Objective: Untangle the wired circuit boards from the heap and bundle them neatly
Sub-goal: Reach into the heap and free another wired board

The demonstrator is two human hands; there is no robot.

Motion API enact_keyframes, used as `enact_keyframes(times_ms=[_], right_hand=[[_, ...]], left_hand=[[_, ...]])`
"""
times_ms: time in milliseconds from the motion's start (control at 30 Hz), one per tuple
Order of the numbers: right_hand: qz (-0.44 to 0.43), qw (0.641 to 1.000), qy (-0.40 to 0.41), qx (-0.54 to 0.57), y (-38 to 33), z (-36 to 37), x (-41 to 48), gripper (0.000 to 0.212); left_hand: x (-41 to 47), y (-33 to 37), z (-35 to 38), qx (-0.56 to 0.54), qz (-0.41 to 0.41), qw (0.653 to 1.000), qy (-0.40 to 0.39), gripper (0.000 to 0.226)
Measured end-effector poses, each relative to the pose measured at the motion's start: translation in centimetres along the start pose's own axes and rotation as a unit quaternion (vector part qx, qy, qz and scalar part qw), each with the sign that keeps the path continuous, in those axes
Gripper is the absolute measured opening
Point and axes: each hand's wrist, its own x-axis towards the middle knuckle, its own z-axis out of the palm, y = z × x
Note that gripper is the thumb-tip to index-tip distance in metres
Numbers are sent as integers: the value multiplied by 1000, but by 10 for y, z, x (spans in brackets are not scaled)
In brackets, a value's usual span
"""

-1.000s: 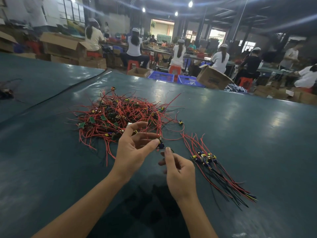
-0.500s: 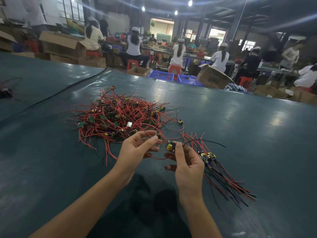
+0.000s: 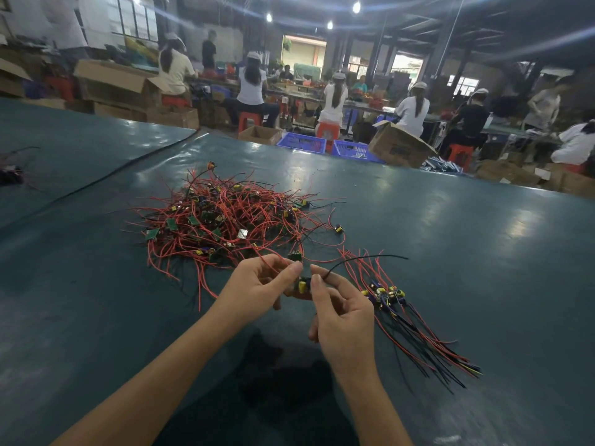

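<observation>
A small circuit board (image 3: 302,284) sits between both hands, whose forearms reach in from 6 o'clock. The left hand (image 3: 257,289), fingers curled, pinches a red wire; the right hand (image 3: 346,313) pinches the black wire (image 3: 386,255), which arcs toward 2 o'clock. On the tabletop (image 3: 483,252) the heap (image 3: 222,220) lies at 11 o'clock of the hands, the bundle (image 3: 418,329) at 3 o'clock

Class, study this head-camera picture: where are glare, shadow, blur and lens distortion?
Head view: ceiling lamps flare into streaks; glare patches on the green table; a dark shadow lies on its near part; its far edge curves from wide-angle distortion; the background workers look soft; the wire heap is sharp.
</observation>
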Motion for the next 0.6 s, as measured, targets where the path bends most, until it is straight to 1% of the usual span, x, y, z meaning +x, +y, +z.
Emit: enact_keyframes(times_ms=[100, 167, 233, 300, 367, 433, 533, 600], right_hand=[[-19, 1000, -8, -19, 1, 0, -1, 9], [-32, 999, -5, -38, 2, 1, -3, 8], [-32, 998, 17, -43, 2, 2, -3, 11], [-25, 997, 57, -40, 3, 2, 0, 11], [-8, 996, 82, -14, 2, 1, 2, 9], [23, 996, 86, 31, 2, 0, 5, 8], [56, 992, 88, 64, 3, -3, 7, 6], [67, 989, 93, 89, 4, -5, 9, 11]], left_hand=[[-4, 2, 0, 15, 7, 1000, -3, 37], [-4, 2, 1, 7, 3, 1000, -11, 34], [-2, 2, 2, -15, -5, 1000, -9, 27], [-1, 3, 2, -57, -25, 998, 10, 25], [0, 2, 3, -98, -41, 994, 30, 25], [1, 1, 3, -117, -46, 991, 44, 24], [2, -1, 3, -158, -53, 985, 45, 23], [1, 1, 4, -215, -85, 972, 27, 39]])
